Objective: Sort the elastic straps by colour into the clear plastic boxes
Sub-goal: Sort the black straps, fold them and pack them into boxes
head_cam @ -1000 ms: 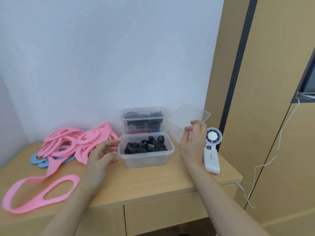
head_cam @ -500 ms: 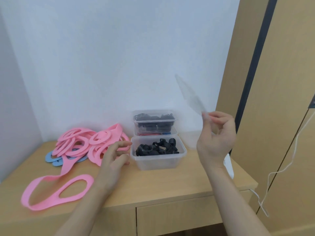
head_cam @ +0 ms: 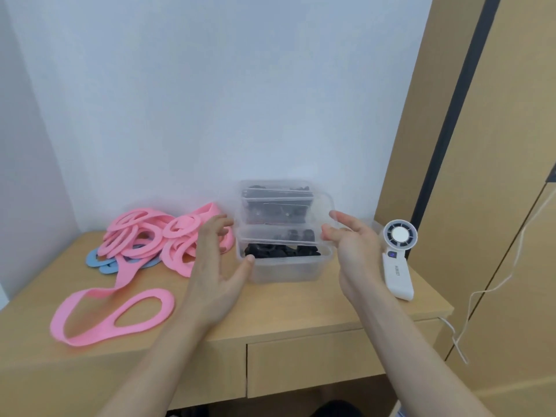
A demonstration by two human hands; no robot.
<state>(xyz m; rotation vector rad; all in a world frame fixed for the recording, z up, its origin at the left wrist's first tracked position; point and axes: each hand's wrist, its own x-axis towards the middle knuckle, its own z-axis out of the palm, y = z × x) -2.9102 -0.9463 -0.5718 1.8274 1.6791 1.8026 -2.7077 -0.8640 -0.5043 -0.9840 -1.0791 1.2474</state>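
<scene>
A clear front box (head_cam: 285, 269) on the wooden desk holds black straps (head_cam: 279, 251). Behind it stands a stack of clear boxes (head_cam: 276, 191) with dark contents. A clear lid (head_cam: 319, 206) hangs tilted over the front box. My right hand (head_cam: 352, 245) pinches the lid's right edge between thumb and fingers. My left hand (head_cam: 216, 254) is spread at the box's left side, thumb touching its rim. Left of the boxes lies a pile of pink straps (head_cam: 150, 233), with blue straps (head_cam: 96, 260) under it. One long pink strap (head_cam: 120, 314) lies near the front edge.
A white handheld fan (head_cam: 398, 260) lies right of the boxes near the desk's right edge. A white cable (head_cam: 481, 290) hangs beside the wooden cabinet (head_cam: 496, 176) at the right. A wall closes off the back and left. A drawer front (head_cam: 301, 365) sits below the desktop.
My right hand has brought the clear lid down from head height to just over the front box. My left hand moved right, from the pink straps to the box's left rim.
</scene>
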